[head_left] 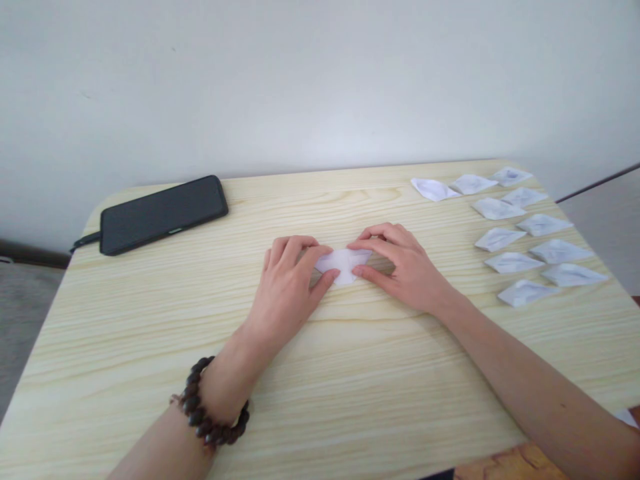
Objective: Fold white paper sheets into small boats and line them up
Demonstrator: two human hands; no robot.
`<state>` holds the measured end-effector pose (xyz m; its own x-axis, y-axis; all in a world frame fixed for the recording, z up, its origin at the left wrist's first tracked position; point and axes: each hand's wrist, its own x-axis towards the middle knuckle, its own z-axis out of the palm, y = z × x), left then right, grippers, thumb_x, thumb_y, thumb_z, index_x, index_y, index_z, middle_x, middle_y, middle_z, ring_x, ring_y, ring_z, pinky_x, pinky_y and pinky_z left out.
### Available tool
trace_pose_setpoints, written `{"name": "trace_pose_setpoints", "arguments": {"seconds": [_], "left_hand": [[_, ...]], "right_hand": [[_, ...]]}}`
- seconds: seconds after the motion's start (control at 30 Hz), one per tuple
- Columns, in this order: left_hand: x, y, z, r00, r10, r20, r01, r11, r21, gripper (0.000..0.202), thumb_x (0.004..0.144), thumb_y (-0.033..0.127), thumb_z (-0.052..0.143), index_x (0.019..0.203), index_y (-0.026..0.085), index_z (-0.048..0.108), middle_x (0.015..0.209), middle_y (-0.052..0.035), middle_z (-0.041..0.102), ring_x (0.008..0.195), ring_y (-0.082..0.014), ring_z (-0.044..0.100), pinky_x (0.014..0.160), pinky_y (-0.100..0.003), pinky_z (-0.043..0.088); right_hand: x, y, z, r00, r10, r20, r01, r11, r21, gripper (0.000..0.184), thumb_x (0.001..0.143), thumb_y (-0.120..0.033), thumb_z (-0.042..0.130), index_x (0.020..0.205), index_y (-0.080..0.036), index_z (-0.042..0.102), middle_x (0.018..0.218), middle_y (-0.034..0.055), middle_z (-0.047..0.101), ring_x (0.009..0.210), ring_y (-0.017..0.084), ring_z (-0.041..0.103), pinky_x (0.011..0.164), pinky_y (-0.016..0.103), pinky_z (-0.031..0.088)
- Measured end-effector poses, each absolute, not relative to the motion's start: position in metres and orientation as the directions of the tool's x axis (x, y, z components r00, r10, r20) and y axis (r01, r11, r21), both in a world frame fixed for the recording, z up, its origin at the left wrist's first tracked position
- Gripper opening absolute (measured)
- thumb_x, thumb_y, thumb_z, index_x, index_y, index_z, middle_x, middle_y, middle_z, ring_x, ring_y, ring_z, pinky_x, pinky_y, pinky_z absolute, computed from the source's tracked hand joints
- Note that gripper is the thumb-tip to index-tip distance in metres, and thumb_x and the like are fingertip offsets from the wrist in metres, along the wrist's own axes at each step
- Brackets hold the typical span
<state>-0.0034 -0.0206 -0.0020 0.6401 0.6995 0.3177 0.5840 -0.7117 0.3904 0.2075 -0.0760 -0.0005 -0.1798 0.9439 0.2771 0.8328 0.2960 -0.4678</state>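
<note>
A small piece of folded white paper (pixel 345 265) lies at the middle of the wooden table, with creases across it. My left hand (pixel 290 277) grips its left side between thumb and fingers. On the right side, my right hand (pixel 397 263) pinches the paper in the same way, thumb at the near edge and index finger at the far edge. My fingertips cover both ends of the paper. A dark beaded bracelet (pixel 200 407) circles my left wrist.
Several folded white paper boats (pixel 515 262) stand in rows along the table's right side. A black phone (pixel 165 213) with a cable plugged in lies at the back left. Behind the table (pixel 320 400) rises a white wall (pixel 320 80). A brown patterned item (pixel 505 463) shows at the near edge.
</note>
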Motion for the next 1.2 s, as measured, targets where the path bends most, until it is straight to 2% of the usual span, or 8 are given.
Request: {"name": "trace_pose_setpoints", "arguments": {"seconds": [0.17, 0.43, 0.53, 0.67, 0.77, 0.93, 1.03, 1.2], "left_hand": [[-0.004, -0.020, -0.002, 0.645, 0.694, 0.320, 0.558, -0.714, 0.423, 0.021, 0.090, 0.027, 0.061, 0.109, 0.018, 0.062, 0.108, -0.0078, 0.062, 0.105, -0.0258, 0.051, 0.092, -0.044, 0.046], [-0.005, -0.018, -0.003, 0.642, 0.671, 0.371, 0.524, -0.737, 0.427, 0.017, 0.091, 0.024, 0.061, 0.105, 0.018, 0.067, 0.093, -0.0057, 0.065, 0.093, -0.0226, 0.054, 0.084, -0.039, 0.048], [-0.007, -0.015, -0.004, 0.645, 0.624, 0.441, 0.505, -0.782, 0.366, 0.016, 0.092, 0.024, 0.059, 0.102, 0.021, 0.071, 0.091, -0.0053, 0.066, 0.087, -0.0200, 0.056, 0.078, -0.034, 0.049], [-0.010, -0.014, -0.001, 0.689, 0.530, 0.495, 0.513, -0.839, 0.184, 0.016, 0.090, 0.017, 0.060, 0.100, 0.022, 0.072, 0.089, -0.0047, 0.068, 0.082, -0.0199, 0.057, 0.071, -0.033, 0.046], [-0.010, -0.020, 0.006, 0.752, 0.475, 0.457, 0.515, -0.856, 0.042, 0.021, 0.089, 0.013, 0.058, 0.103, 0.021, 0.071, 0.093, -0.0051, 0.070, 0.085, -0.0226, 0.059, 0.070, -0.036, 0.044], [-0.003, -0.036, 0.020, 0.776, 0.526, 0.347, 0.581, -0.811, -0.069, 0.023, 0.087, 0.012, 0.054, 0.104, 0.014, 0.069, 0.088, -0.0078, 0.070, 0.087, -0.0278, 0.060, 0.072, -0.043, 0.045], [0.000, -0.041, 0.023, 0.769, 0.560, 0.307, 0.609, -0.788, -0.088, 0.025, 0.086, 0.010, 0.053, 0.104, 0.014, 0.069, 0.087, -0.0075, 0.070, 0.086, -0.0286, 0.061, 0.069, -0.043, 0.045], [-0.001, -0.042, 0.022, 0.719, 0.618, 0.317, 0.660, -0.751, -0.033, 0.024, 0.087, 0.012, 0.052, 0.102, 0.018, 0.070, 0.088, -0.0065, 0.070, 0.085, -0.0278, 0.062, 0.069, -0.043, 0.044]], "right_hand": [[0.206, -0.076, -0.001, -0.214, 0.916, 0.339, 0.811, 0.360, -0.461, 0.028, 0.089, -0.034, 0.064, 0.111, -0.017, 0.066, 0.109, 0.0083, 0.062, 0.104, 0.022, 0.055, 0.094, 0.037, 0.044], [0.202, -0.076, -0.001, -0.210, 0.880, 0.427, 0.844, 0.383, -0.375, 0.010, 0.090, -0.024, 0.063, 0.097, -0.023, 0.070, 0.100, 0.0031, 0.067, 0.096, 0.021, 0.054, 0.086, 0.038, 0.038], [0.202, -0.076, -0.002, -0.239, 0.876, 0.418, 0.827, 0.409, -0.386, 0.012, 0.092, -0.021, 0.060, 0.098, -0.021, 0.070, 0.100, 0.0035, 0.069, 0.095, 0.019, 0.054, 0.084, 0.036, 0.039], [0.203, -0.076, -0.003, -0.259, 0.868, 0.425, 0.841, 0.419, -0.343, 0.018, 0.094, -0.022, 0.056, 0.107, -0.023, 0.070, 0.100, 0.0038, 0.069, 0.093, 0.019, 0.054, 0.080, 0.036, 0.038], [0.203, -0.078, -0.002, -0.289, 0.867, 0.406, 0.868, 0.416, -0.272, 0.020, 0.094, -0.022, 0.056, 0.107, -0.027, 0.071, 0.102, 0.0031, 0.069, 0.094, 0.021, 0.053, 0.079, 0.038, 0.036], [0.200, -0.082, 0.004, -0.303, 0.878, 0.370, 0.904, 0.388, -0.181, 0.021, 0.092, -0.020, 0.056, 0.105, -0.025, 0.071, 0.105, 0.0040, 0.069, 0.098, 0.023, 0.053, 0.081, 0.040, 0.036], [0.199, -0.084, 0.006, -0.290, 0.880, 0.375, 0.919, 0.366, -0.148, 0.021, 0.092, -0.019, 0.055, 0.102, -0.026, 0.072, 0.103, 0.0032, 0.071, 0.097, 0.023, 0.052, 0.080, 0.040, 0.036], [0.202, -0.084, 0.005, -0.252, 0.878, 0.407, 0.928, 0.338, -0.155, 0.021, 0.091, -0.016, 0.054, 0.092, -0.024, 0.074, 0.097, 0.0026, 0.072, 0.093, 0.022, 0.053, 0.078, 0.039, 0.038]]}}
